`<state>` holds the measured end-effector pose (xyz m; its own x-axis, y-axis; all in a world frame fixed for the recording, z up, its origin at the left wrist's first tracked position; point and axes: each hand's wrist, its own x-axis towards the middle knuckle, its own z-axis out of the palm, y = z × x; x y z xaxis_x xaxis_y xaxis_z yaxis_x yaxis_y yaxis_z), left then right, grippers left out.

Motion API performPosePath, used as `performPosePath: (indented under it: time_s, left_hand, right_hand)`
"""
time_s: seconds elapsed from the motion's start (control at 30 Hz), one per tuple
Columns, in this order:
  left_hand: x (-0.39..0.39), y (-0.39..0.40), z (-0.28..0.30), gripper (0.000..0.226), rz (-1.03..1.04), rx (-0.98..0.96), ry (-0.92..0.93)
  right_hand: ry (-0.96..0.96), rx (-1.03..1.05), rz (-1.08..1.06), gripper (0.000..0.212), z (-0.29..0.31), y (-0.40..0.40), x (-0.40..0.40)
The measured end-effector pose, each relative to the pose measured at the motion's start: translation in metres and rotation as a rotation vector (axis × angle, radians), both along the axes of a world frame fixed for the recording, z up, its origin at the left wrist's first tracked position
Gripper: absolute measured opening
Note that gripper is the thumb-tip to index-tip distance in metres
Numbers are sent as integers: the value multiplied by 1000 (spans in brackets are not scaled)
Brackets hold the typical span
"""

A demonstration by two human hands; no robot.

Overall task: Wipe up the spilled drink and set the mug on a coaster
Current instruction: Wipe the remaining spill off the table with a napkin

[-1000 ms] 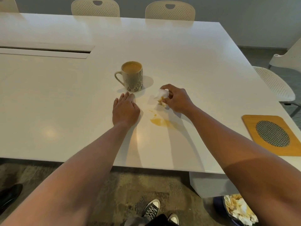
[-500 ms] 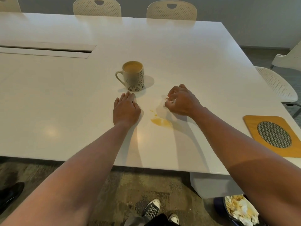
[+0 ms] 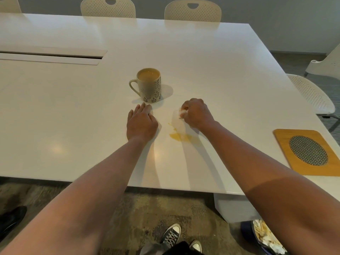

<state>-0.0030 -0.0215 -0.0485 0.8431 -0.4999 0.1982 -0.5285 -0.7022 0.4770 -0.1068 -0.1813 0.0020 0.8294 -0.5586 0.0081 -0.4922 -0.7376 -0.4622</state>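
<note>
A patterned beige mug, full of a light brown drink, stands on the white table with its handle to the left. My left hand lies flat on the table just in front of the mug, fingers together. My right hand is closed around a small white tissue and presses it on the table. An orange-brown spill lies on the table just in front of that hand. A wooden coaster with a dark mesh oval sits at the table's right front corner.
Perforated white chairs stand behind the table and at its right side. A long cable slot runs along the left of the tabletop. A bin holding used tissues sits on the floor at lower right, near my shoes.
My right hand lowered the tissue onto the table and shifted slightly right and toward me, so the tissue is now mostly hidden under the fingers. My left hand and the mug stayed put.
</note>
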Motion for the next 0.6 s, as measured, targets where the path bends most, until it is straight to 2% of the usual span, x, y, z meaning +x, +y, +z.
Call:
performPosePath:
  time_s: [0.17,0.3,0.37,0.43,0.5,0.6]
  left_hand:
    - [0,0,0,52,-3,-3,7]
    - [1,-2,1,52,-11,-2,-3]
    - [0,-1,1,51,-6,-1,-7]
    - [0,0,0,51,-4,-3,-5]
    - [0,0,0,51,-2,-7,2]
    - [0,0,-1,51,0,-6,-3]
  right_hand:
    - [12,-5,225,24,6,29,10]
    - [156,106,340,18,23,30,9]
    - [257,85,358,18,34,25,6]
    - [315,27,340,18,42,17,3]
    - [386,-126,312,17,48,6,0]
    - [587,-316,238,14,56,-7,-7]
